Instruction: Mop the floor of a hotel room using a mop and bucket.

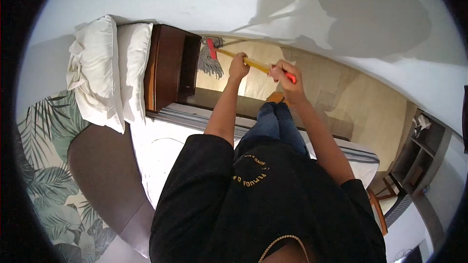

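A string mop slants across the view, its yellow handle [257,65] gripped by both my hands. My left hand [239,67] is closed around the middle part of the handle. Nearer its end, by the red grip [290,77], my right hand [290,80] is wrapped around it. The grey mop strings [211,66] hang from a red mop clamp [211,48] and spread on the wood-look floor [252,84], right beside a dark wooden nightstand [166,69].
White pillows [133,69] are stacked by the nightstand. Behind me lies a bed with white sheets [161,146] and a brown headboard [106,175]. A white wall [204,0] bounds the floor strip ahead. At right stand a shelf unit [420,149] and a wooden chair [378,210].
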{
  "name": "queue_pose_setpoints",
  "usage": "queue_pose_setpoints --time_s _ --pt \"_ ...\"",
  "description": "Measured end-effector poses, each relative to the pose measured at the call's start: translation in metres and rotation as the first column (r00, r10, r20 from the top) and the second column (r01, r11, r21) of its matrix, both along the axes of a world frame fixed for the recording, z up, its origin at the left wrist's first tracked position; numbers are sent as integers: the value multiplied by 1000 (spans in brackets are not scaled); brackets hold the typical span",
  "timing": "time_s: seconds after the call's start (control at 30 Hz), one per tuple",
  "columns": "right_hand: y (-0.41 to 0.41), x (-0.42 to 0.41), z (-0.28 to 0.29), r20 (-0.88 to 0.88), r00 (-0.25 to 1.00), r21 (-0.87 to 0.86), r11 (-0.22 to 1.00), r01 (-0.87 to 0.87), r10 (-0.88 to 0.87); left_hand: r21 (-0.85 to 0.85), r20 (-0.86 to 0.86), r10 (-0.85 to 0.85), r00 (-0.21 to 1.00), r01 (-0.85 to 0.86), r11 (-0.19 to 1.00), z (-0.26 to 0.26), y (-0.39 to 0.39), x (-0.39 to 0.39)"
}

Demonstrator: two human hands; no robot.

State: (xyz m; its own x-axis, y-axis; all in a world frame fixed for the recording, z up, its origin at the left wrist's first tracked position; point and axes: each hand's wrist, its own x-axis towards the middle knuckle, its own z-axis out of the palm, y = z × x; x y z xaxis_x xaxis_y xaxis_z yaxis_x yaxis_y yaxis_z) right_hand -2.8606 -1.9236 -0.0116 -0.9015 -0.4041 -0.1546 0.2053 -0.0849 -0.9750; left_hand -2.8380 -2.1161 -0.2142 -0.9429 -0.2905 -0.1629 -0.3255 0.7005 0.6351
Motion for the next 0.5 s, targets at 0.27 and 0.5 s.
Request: queue_pose_setpoints --time_s 0.27,0.5 --pt "43 8 -14 267 961 -85 995 -47 68 41 287 -128 949 121 992 -2 37 87" --pt "30 28 -15 217 943 -130 965 -227 251 -129 276 88 957 -53 990 0 39 123"
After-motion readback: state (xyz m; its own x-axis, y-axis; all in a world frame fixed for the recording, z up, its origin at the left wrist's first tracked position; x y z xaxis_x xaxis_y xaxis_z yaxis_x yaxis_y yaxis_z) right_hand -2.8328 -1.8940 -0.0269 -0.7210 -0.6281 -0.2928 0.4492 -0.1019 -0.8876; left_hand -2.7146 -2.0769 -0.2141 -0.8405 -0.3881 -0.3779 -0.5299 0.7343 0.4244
